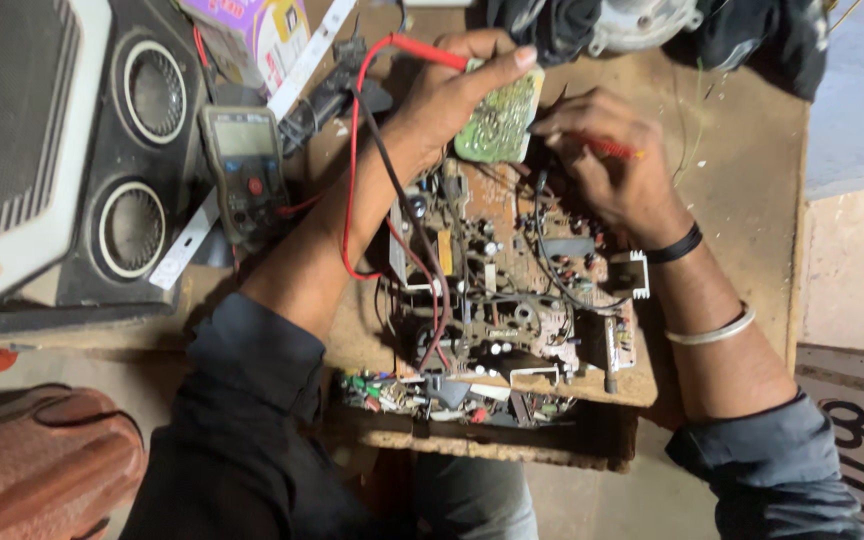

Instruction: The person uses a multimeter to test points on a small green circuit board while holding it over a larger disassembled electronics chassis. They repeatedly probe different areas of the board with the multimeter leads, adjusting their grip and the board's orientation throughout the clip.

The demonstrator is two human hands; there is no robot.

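My left hand [457, 95] holds a small green circuit board [500, 118] upright and pinches a red test probe [430, 52] against its top edge. A red lead and a black lead [352, 180] run back along my left forearm. My right hand [612, 165] grips another red-tipped probe [607, 147] beside the small board. Below both hands lies a large brown circuit board [512, 280] crowded with components. A multimeter [244, 165] rests at the left of my left forearm.
A black speaker cabinet [137, 150] with two round cones stands at the left. A cardboard box [252, 35] sits behind the multimeter. Dark cloth and a metal part [642, 25] lie at the top. Loose components fill a tray [452, 400] at the wooden bench's front edge.
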